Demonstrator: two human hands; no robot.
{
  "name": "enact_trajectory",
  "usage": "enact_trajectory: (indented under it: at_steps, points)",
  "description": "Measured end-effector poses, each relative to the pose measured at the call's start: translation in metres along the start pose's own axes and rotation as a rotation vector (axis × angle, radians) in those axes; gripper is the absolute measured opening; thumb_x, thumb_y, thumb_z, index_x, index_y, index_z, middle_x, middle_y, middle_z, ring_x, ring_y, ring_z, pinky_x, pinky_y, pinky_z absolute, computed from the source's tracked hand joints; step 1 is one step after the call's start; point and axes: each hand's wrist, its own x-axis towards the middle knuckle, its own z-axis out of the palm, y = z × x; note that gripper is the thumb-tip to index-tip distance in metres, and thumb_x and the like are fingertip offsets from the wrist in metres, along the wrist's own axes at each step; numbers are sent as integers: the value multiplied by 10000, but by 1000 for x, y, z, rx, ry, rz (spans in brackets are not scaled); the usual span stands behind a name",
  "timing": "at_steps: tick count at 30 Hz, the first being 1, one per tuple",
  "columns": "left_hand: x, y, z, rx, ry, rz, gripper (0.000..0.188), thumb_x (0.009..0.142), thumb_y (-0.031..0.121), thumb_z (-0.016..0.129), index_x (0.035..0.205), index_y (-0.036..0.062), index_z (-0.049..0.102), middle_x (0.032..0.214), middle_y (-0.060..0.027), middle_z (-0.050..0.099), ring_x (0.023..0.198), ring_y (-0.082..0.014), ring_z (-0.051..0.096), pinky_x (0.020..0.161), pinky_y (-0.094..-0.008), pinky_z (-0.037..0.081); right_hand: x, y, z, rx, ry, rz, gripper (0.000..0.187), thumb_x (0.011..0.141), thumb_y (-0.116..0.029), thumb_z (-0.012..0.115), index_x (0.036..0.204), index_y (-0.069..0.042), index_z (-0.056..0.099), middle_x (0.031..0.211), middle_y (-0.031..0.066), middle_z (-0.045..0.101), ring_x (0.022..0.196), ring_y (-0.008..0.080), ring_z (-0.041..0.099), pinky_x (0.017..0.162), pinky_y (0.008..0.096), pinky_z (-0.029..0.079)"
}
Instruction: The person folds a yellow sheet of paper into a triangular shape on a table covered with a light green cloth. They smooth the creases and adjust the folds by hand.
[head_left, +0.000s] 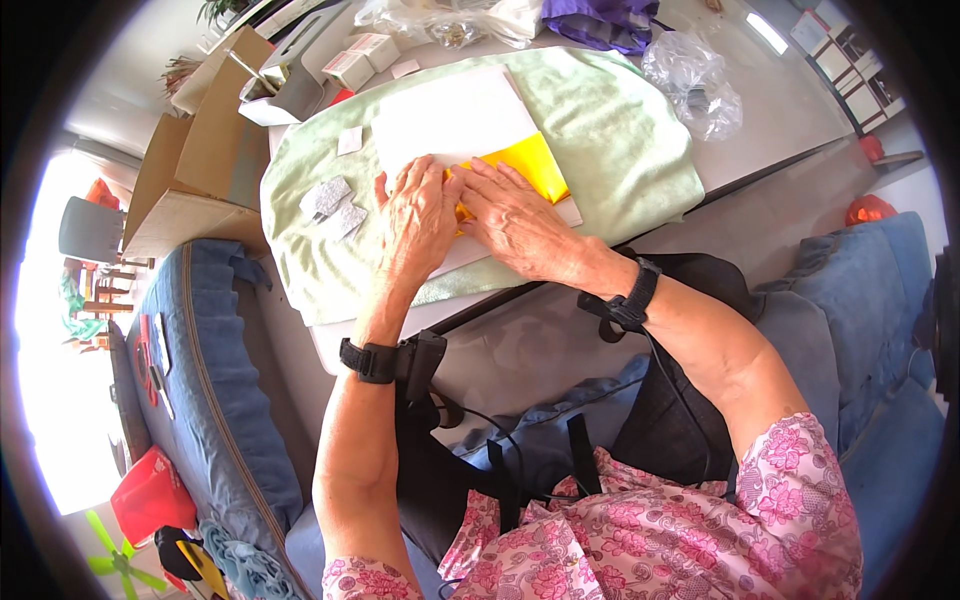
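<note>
Both my hands rest palm down over a strip of shiny yellow sheet [533, 165] lying across a white board or pad [450, 112]. My left hand [418, 212] has its fingers stretched out at the strip's left end. Beside it, my right hand [515, 218] lies flat on the yellow sheet, fingertips close to the left thumb. Whatever is under the fingers is hidden. A pale green towel [625, 130] spreads beneath the board. To the left of my left hand are several small grey-white scraps [330, 200], with a small white square [350, 140] farther up.
An open cardboard box [205, 165] stands left of the table. Small white boxes [350, 70] and a grey-white holder [290, 75] sit at the far left. Clear plastic [692, 85] and a purple bag [600, 22] lie behind the towel. Blue sofa covers [225, 350] flank me.
</note>
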Motion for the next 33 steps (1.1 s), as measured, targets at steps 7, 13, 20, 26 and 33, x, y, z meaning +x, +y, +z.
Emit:
enact_trajectory:
  at_steps: [7,13,20,26,33]
  points:
    - [2,0,-1,-42,9,10,398,1016,317,429,1154,-2,623,1286,-194,589,1258,-325,506,1107,-560,218,2,1,2,-11,-8,4,459,908,-113,569,1328,31,451,1383,179,466,1344,382,394,1108,498,314]
    - [2,0,-1,-33,12,18,393,1017,311,427,1144,-3,626,1281,-195,591,1252,-320,511,1100,-565,222,2,1,2,-26,2,4,439,924,-134,558,1318,35,463,1382,185,471,1345,379,397,1107,494,317]
    - [1,-1,0,-23,15,21,388,1015,306,430,1145,-2,628,1275,-189,596,1248,-313,515,1091,-571,236,2,4,5,-57,7,-9,446,916,-140,568,1311,41,469,1386,189,471,1343,380,400,1109,495,315]
    - [2,-1,1,-2,-3,1,416,1028,337,410,1184,19,628,1303,-165,589,1252,-295,515,1115,-514,209,1,5,5,-62,5,-10,445,918,-148,567,1310,41,475,1387,194,472,1343,385,399,1111,500,314]
    - [-4,3,-1,62,66,63,360,999,270,476,1194,-6,600,1336,-201,553,1302,-328,469,1119,-561,215,2,2,5,-43,5,8,427,951,-174,543,1314,42,479,1396,191,469,1351,372,392,1115,497,309]
